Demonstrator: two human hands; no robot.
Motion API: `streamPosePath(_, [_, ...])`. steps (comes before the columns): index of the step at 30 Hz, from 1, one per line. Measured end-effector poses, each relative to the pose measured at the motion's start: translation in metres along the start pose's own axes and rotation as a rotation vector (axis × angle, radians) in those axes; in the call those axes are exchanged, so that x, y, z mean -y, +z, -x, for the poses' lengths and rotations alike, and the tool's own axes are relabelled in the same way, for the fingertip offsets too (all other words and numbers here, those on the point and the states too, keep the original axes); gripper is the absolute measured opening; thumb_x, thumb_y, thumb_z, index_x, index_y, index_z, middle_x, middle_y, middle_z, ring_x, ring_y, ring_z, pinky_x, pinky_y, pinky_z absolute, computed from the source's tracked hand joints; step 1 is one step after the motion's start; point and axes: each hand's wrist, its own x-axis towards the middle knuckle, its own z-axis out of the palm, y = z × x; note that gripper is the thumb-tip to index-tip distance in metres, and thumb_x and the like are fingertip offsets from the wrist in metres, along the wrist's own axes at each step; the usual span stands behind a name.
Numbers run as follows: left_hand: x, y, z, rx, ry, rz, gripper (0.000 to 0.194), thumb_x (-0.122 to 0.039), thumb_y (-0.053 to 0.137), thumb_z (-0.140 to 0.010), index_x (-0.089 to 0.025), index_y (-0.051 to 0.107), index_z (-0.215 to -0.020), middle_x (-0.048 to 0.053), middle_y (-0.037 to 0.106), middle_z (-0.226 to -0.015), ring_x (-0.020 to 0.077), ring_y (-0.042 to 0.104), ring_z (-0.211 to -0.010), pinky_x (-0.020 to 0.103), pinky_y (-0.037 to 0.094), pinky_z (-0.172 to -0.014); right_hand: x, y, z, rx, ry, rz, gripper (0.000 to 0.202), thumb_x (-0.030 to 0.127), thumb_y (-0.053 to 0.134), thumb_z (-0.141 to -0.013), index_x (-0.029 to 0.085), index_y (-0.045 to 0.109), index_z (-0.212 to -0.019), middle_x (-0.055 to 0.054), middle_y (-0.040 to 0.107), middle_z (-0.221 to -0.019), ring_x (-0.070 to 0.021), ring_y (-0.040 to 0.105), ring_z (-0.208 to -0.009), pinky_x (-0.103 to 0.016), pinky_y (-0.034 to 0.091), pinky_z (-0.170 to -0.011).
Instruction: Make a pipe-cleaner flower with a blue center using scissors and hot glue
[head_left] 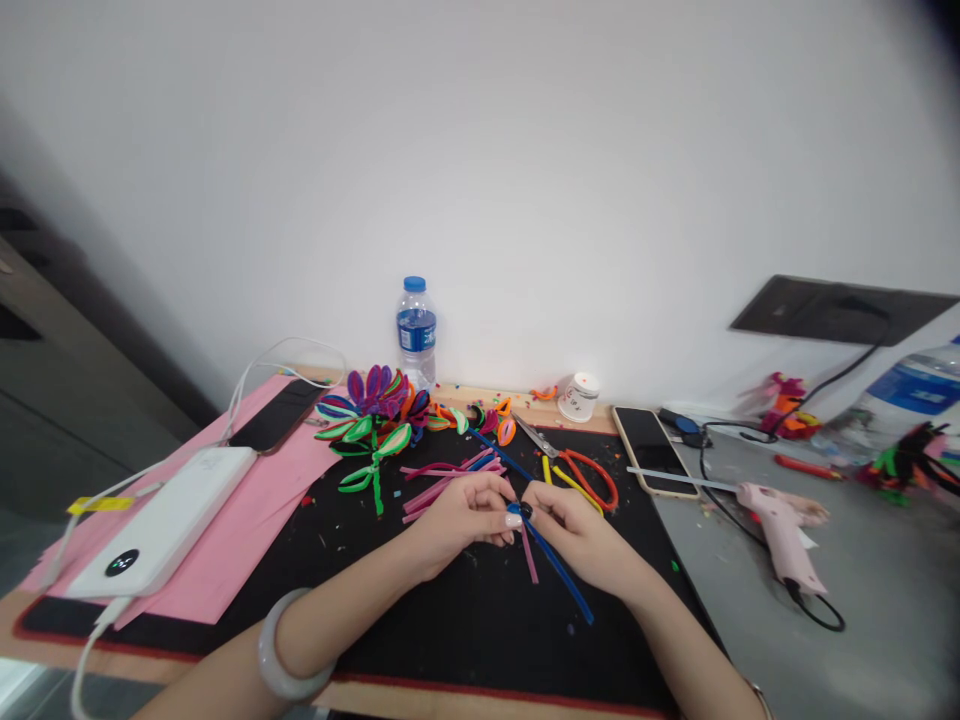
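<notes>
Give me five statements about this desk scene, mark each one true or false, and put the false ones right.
1. The left hand and right hand meet at a blue strip above the black mat. True.

2. The pale bracelet is on the right arm. False: the pale bracelet is on the left arm.

3. The bottle with a blue cap stands upright near the wall. True.

4. The pink glue gun lies on the pink paper. False: it lies on the grey surface to the right of the mat.

5. The scissors have green handles. False: their handles are orange.
</notes>
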Motion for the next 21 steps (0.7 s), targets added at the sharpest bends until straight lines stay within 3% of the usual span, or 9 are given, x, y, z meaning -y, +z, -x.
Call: streamPosePath(21, [0.0015,0.0030,-0.0004,0.002,0.112,-0.038,0.030,-0.022,0.073,-0.059,-0.014,0.052,-0.078,-0.003,0.059,-0.055,0.0105,0.057,-0.050,0.022,0.046,-0.052,0.0020,0.0038,-0.0003,-0.058,-0.011,-0.060,0.026,0.032,0.039,-0.087,0.016,0.047,-0.068,0.002,0.049,-0.063,-0.0107,0.043,-0.057,-0.021,0.036,-0.054])
